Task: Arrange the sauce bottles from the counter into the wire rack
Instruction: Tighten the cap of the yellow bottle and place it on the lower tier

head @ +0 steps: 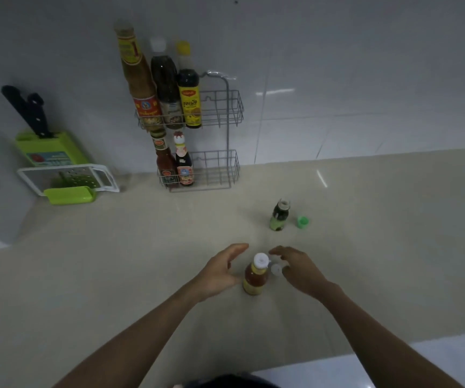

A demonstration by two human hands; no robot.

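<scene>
Both hands flank the amber sauce bottle [255,277]: left hand [221,271] fingers spread, empty; right hand [300,268] loosely on a small white cap [276,269]. Grip its body (likely smooth, top-heavy).

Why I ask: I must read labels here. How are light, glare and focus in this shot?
Head view: dim overall; glare streaks on the wall tiles and counter; wide-angle bending tilts the wire rack and its bottles; labels soft, unreadable; the orange sauce bottle between left hand and right hand is slightly blurred.
</scene>
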